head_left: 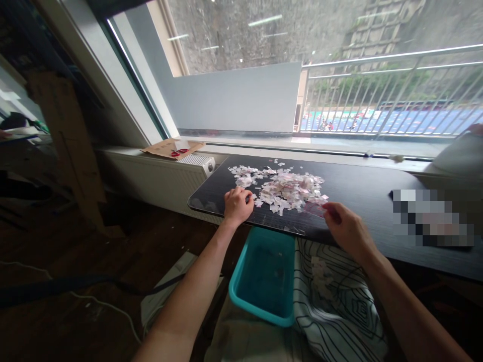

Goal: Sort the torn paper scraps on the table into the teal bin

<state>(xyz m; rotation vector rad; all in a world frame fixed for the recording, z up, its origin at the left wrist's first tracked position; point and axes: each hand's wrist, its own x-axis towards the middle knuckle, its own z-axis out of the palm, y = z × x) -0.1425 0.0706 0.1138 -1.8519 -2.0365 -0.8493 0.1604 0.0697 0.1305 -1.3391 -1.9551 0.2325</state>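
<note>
A loose heap of small white and pinkish paper-like pieces (289, 188) lies on the dark tabletop (350, 183). At its left front edge is my left hand (237, 205), fingers curled; a small dark spot shows by the fingertips, but I cannot make out what they hold. My right hand (345, 221) pinches the corner of a thin, see-through pinkish sheet (314, 208), which reaches to the heap's right front side. Below the table edge, between my arms, a turquoise plastic basin (260, 306) rests by my lap.
Patterned cloth (339, 301) with paper bits on it lies right of the basin. Red-handled scissors (179, 152) rest on cardboard (158, 147) above the radiator (162, 176). A blurred-out object (432, 218) lies at the table's right. Behind is a window with a railing (377, 100) outside.
</note>
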